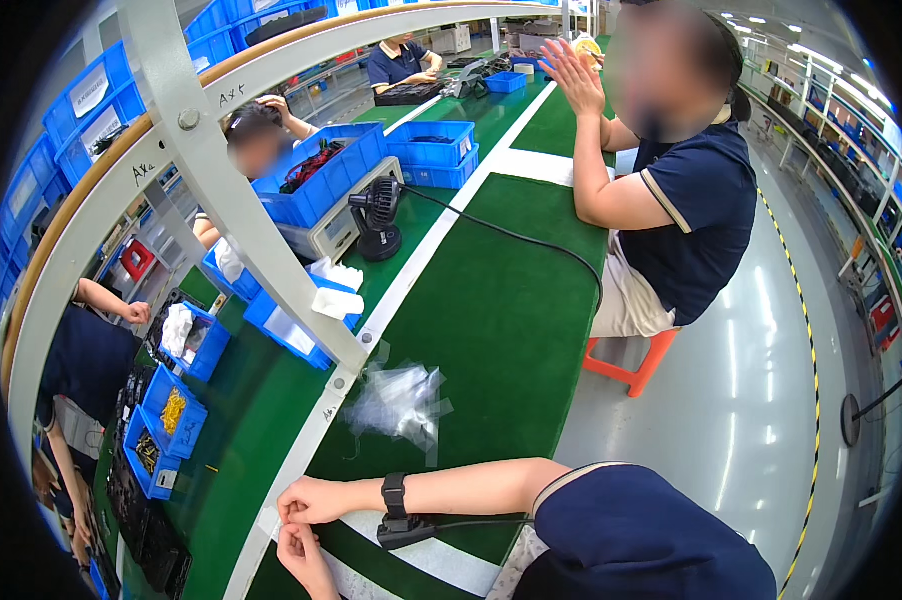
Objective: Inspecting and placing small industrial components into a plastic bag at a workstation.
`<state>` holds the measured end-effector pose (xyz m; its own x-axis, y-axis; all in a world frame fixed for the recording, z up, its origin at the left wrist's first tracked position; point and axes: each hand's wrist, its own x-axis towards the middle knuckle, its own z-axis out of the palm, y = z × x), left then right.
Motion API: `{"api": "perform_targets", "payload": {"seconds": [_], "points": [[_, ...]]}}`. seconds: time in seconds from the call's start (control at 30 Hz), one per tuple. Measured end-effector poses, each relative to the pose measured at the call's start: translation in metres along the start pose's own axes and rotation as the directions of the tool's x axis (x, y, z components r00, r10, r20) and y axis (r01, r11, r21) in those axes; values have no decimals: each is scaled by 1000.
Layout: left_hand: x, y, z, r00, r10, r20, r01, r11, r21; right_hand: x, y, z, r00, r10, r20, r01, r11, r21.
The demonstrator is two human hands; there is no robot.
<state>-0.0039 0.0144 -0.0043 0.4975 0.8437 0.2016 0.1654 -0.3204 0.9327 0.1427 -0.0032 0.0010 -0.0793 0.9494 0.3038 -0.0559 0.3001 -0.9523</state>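
Close together above the near end of the green bench (471, 270) are my two hands, beside the white strip along its left side. My right hand (313, 499) has its fingers curled in a pinch, and a black device (403, 520) with a cable is strapped to that wrist. Just below it my left hand (304, 557) is closed too, its fingertips meeting those of the right. Anything between the fingers is too small or hidden to name. Beyond my hands lies a heap of clear plastic film pieces (399, 402).
A white metal post (241, 190) stands left of the film. Past it are blue bins (321, 175) and a small black fan (378, 215). A co-worker (691, 200) sits across the bench on a red stool (631, 365). Parts bins (171, 415) line the left side.
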Motion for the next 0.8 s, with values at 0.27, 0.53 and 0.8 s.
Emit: {"api": "perform_targets", "payload": {"seconds": [0.27,0.53,0.8], "points": [[0,-1,2,1000,-1,-4,1,1000,-8,-3,0,0,1000,6,-22,-6,1000,28],[-8,27,2,1000,-9,27,9,1000,-16,1,8,4,999,-48,-21,48,999,8],[-8,25,1,998,-28,60,28,1000,6,-2,7,1,997,-58,-40,58,998,-3]]}}
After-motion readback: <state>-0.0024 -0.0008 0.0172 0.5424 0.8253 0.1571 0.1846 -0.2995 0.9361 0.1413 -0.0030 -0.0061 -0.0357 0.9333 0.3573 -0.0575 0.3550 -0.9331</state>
